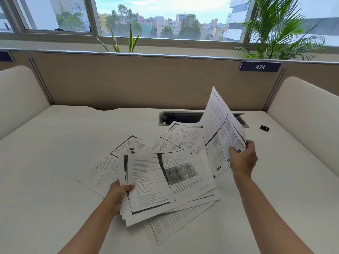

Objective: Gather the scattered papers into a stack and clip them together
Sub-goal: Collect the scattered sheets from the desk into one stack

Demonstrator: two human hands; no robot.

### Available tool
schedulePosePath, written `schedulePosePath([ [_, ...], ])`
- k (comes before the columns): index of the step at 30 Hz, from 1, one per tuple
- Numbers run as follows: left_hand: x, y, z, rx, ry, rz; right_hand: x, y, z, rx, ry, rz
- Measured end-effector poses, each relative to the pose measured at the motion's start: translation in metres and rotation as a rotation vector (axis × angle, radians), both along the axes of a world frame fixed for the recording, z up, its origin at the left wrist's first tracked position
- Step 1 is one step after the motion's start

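On the white desk [55, 162], centre view: the left hand [117, 195] pinches a loose stack of papers [165, 180] at its near-left corner, thumb on top, fingers under; sheets fan out unevenly to the right and sit above the desk surface. The right hand [242, 158] grips a raised sheet [220, 132] by its lower-right edge, thumb in front, fingers closed behind; the sheet stands tilted, nearly upright, to the right of the stack, its lower-left corner overlapping the stack's far-right edge. More scattered sheets [183, 136] lie flat on the desk beyond and under the stack, w/ one sheet [170, 224] lying near side, partly covered by the stack, and another [102, 167] left of the stack, behind the left thumb. A black binder clip [264, 128] lies on the desk far right, well apart from both hands and all papers. Cable slot [183, 118] sits at desk rear, partly hidden by sheets. Partition [128, 79] w/ plate "474" [260, 66] behind; plants [278, 30] and window [165, 17] beyond.
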State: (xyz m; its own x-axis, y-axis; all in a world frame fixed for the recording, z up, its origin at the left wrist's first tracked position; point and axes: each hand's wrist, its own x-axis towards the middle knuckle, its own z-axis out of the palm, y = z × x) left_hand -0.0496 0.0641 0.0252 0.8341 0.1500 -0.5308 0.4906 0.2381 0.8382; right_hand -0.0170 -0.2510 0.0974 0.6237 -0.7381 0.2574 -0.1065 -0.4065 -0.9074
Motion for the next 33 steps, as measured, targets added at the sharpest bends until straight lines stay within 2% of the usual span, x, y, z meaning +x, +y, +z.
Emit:
schedulePosePath([
  [4,0.000,0.000,0.000,0.000,0.002,0.002,-0.001,0.015,0.023,-0.053,-0.169,0.025],
  [8,-0.001,-0.001,0.000,0.005,-0.005,0.015,0.003,0.027,0.027,0.141,-0.215,0.044],
  [14,-0.002,-0.007,0.000,-0.025,-0.002,0.030,0.003,0.043,-0.018,0.626,-0.066,0.049],
  [22,0.001,-0.010,0.001,-0.053,0.001,0.040,-0.005,0.056,-0.075,0.859,0.226,0.062],
  [28,0.002,-0.010,-0.002,-0.050,0.005,0.044,-0.005,0.054,-0.086,0.721,0.380,0.149],
  [33,0.001,-0.010,-0.001,-0.056,0.004,0.037,-0.011,0.035,-0.087,0.481,0.482,0.172],
])
